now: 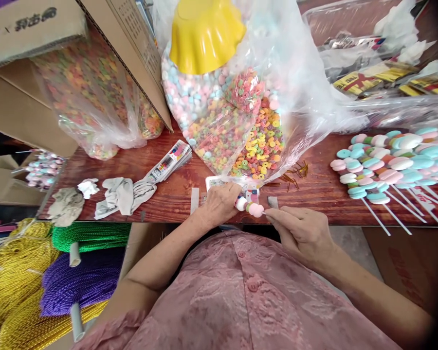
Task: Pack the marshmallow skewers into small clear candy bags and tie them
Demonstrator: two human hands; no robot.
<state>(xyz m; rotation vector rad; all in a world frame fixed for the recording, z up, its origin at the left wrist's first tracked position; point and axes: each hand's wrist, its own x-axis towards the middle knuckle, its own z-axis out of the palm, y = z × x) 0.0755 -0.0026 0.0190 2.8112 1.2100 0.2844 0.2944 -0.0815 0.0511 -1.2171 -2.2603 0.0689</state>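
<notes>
Between my hands, at the front edge of the table, is a candy skewer (256,210) with white and pink rounded pieces and small coloured rings threaded on it. The fingers of my left hand (222,200) are closed round its left end and hide that part. At the right end, my right hand (302,230) pinches the stick by the pink piece. Just beyond lies a clear bag of orange, yellow and green candy rings (264,141), resting against pastel candy. Partly behind my left hand is a printed packet (253,195).
Finished-looking candy skewers (394,165) are piled at right. A yellow fluted bowl (206,36) sits on the bags. Gold twist ties (294,176), a stack of printed wrappers (170,160) and a grey cloth (124,197) lie on the table. A cardboard box (131,53) stands left, above coloured cord bundles (82,279).
</notes>
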